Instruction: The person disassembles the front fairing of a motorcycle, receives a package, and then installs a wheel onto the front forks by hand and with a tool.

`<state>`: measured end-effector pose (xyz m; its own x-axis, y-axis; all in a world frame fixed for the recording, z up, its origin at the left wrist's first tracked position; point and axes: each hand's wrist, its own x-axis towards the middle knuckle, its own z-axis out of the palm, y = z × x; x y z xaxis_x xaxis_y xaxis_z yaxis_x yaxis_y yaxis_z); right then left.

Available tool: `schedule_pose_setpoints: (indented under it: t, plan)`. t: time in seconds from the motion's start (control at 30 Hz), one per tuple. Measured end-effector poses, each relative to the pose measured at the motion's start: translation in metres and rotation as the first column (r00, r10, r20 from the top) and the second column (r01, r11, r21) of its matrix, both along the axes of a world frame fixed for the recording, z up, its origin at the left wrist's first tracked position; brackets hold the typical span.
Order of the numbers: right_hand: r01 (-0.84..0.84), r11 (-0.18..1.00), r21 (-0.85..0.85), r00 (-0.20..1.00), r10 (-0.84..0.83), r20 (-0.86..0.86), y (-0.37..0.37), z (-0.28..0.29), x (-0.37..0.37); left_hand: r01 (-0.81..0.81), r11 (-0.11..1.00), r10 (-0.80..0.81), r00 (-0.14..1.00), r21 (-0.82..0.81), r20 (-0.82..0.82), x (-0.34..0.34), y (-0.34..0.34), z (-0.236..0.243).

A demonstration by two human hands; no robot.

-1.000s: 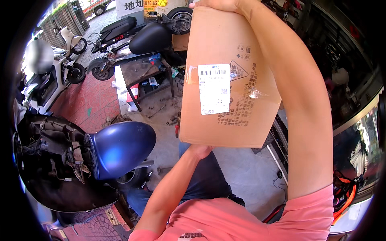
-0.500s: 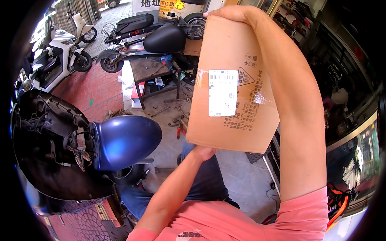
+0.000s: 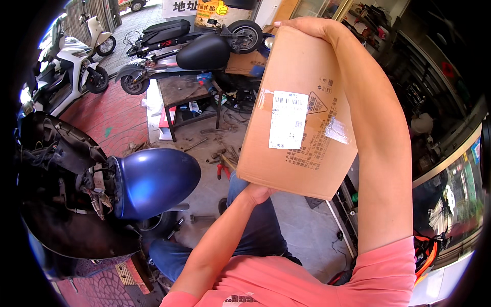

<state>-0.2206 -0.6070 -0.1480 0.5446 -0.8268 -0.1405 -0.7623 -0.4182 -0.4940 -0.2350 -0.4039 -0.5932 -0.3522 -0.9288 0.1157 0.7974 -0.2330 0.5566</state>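
Observation:
I hold a brown cardboard box (image 3: 302, 92) upright in front of me, with a white label and clear tape on its near face. My left hand (image 3: 257, 193) props up its lower left corner from below. My right hand (image 3: 303, 25) grips the top edge, the forearm running down the box's right side. Below the box are my jeans-clad knee and pink shirt.
A dismantled blue scooter (image 3: 148, 181) with exposed wiring stands at my left. A low wooden table (image 3: 183, 92) with tools under it stands ahead. A black scooter (image 3: 204, 48) and a white scooter (image 3: 71, 71) are parked behind. Tools lie scattered on the concrete floor (image 3: 209, 148). Shop shelves (image 3: 434, 97) line the right.
The view has shifted so the box sits further right and lower in the picture. Both hands keep the same hold on the box.

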Motion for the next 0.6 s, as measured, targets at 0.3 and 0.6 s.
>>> schedule_pose_setpoints:
  t: [0.3, 0.6]
  plan:
    - [0.083, 0.991, -0.103, 0.995, -0.089, -0.047, 0.012, 0.006, -0.018, 0.016, 1.000, -0.016, 1.000, -0.022, 0.002, -0.008, -0.006, -0.006]
    - [0.178, 0.984, -0.019, 0.984, -0.178, -0.011, 0.033, 0.006, -0.032, 0.037, 0.999, -0.037, 0.999, 0.006, 0.005, -0.003, -0.004, 0.002]
